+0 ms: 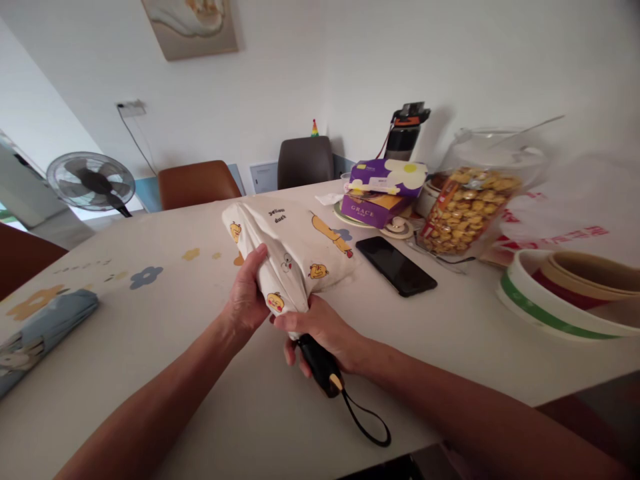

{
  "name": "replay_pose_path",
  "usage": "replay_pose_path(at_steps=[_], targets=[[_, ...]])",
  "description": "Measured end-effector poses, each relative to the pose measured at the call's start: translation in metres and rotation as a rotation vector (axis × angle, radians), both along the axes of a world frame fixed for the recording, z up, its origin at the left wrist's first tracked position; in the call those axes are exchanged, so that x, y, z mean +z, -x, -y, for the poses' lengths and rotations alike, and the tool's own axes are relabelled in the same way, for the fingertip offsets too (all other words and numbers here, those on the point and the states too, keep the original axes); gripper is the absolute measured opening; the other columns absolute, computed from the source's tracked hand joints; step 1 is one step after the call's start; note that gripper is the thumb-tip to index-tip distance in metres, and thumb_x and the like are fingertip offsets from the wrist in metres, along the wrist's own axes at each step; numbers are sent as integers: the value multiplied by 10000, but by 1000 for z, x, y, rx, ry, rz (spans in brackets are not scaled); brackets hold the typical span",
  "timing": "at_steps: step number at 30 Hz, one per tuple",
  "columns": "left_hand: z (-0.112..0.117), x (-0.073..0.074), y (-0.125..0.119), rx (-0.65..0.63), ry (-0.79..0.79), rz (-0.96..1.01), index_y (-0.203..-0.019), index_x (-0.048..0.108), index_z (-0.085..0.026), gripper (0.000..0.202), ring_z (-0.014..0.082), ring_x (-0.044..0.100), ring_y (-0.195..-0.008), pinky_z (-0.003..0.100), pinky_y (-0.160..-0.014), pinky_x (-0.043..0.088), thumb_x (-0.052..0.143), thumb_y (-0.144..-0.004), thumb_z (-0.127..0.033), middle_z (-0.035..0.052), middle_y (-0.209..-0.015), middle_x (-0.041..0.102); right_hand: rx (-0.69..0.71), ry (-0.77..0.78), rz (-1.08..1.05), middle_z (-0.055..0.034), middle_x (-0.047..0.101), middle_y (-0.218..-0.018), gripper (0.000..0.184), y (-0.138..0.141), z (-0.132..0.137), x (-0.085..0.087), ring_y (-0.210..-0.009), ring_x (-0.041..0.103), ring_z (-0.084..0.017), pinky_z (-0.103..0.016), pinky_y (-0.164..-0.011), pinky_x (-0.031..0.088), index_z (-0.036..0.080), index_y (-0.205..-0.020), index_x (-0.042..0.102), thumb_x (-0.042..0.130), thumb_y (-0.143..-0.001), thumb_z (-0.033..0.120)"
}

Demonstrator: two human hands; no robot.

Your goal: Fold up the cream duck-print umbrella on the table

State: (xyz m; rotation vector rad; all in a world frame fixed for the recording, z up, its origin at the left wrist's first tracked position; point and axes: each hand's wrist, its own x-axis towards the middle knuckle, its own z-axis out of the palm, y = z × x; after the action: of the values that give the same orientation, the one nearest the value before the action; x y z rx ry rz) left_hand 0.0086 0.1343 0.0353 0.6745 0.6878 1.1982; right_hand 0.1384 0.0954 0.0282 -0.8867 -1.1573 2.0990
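Note:
A folding umbrella (295,240) is between my hands above the table, its canopy cream-white with yellow duck prints and a loose panel spread to the right. Its black handle (320,365) points toward me, with a black wrist strap hanging from the end. My left hand (250,290) is closed round the left side of the gathered fabric, thumb on top. Lower down, my right hand (323,327) wraps the canopy's base where it meets the handle; some of its fingers show below the handle.
A black phone (397,265) lies right of the umbrella. Behind it are purple tissue packs (373,208), a black bottle (404,137) and a clear jar of yellow snacks (470,207). Rolls of tape (565,293) stand at right. A blue folded umbrella (47,337) rests at left.

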Motion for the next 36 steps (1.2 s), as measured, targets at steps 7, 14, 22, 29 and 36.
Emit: replay_pose_path(at_steps=[7,14,22,29,36], targets=[[4,0,1,33,-42,-138,-1114,579,-200,548,299,598,-993,449,-868,472,499,-736,-589,85,-940,680,109,-1,30,77,461,-370,197,-3,2,-1,-273,429,-82,-179,-293,373,147,-775,513,612,-687,292],[-17,-4,21,161,-179,-230,-997,597,-208,374,267,569,-1039,389,-875,465,535,-749,-481,81,-1000,655,-88,-200,202,99,407,-349,190,-1,2,-14,-278,399,-76,-164,-270,339,176,-753,465,609,-698,286],[-32,-13,49,611,-261,-613,-1047,518,-199,383,198,566,-1007,378,-887,447,634,-688,-262,91,-1070,591,-85,121,245,60,468,-416,212,-2,-8,-19,-312,451,-102,-221,-304,417,168,-761,464,609,-729,320],[-24,11,-7,222,-649,-1114,-987,631,-240,273,222,551,-1024,405,-938,394,549,-727,-239,50,-1101,612,-61,205,188,46,501,-469,183,-3,-6,-12,-325,448,-90,-225,-310,431,155,-743,488,619,-740,282],[-64,-1,-77,-254,-1036,-1131,-842,673,-267,265,243,519,-1092,464,-1079,116,520,-653,-160,32,-1008,665,48,255,221,8,534,-461,240,-7,-9,-19,-349,512,-138,-227,-302,403,151,-730,494,637,-704,342]])
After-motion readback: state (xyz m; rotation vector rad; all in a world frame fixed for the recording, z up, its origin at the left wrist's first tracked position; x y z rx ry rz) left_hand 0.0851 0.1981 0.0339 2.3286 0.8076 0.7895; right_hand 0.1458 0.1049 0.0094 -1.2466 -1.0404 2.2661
